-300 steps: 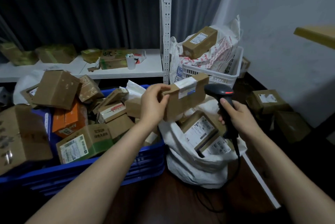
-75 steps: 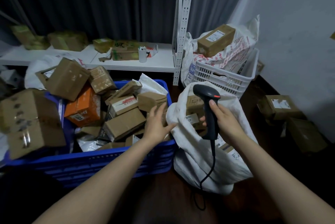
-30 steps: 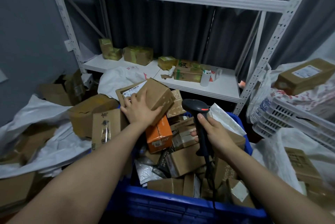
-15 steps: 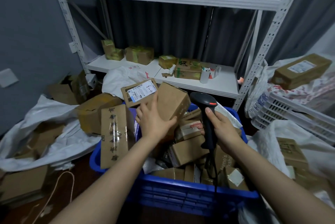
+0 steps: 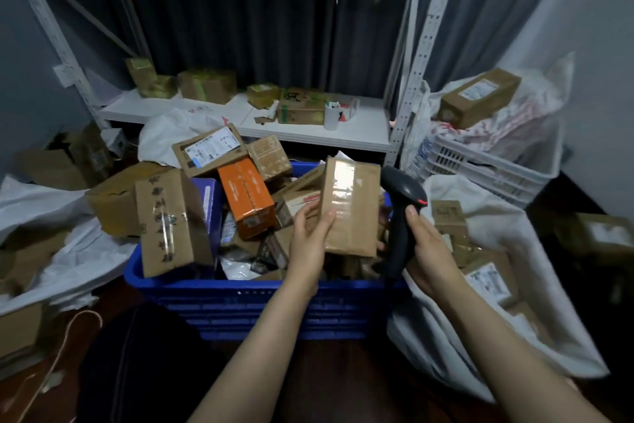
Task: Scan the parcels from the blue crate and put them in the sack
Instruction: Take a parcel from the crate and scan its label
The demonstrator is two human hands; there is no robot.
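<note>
Gripping an upright, tape-glossed brown parcel [image 5: 350,206], left fingers [image 5: 326,222]; right fingers [image 5: 417,221] wrapped round the black scanner [image 5: 400,198].

dark floor [image 5: 360,371] bearing blue crate [image 5: 240,290] and white sack [image 5: 446,347], white shelf [image 5: 305,133] with taped boxes [image 5: 207,85], a cup [image 5: 332,115]

A: Room above the blue crate [image 5: 260,306]?
B: Blocked by parcels [image 5: 245,196] heaped past the rim, and by a tall carton [image 5: 169,223] leaning at the left corner.
A: Toward the sack [image 5: 442,330]?
B: Open-mouthed just right of the crate, partly filled; white basket [image 5: 480,169] behind.
</note>
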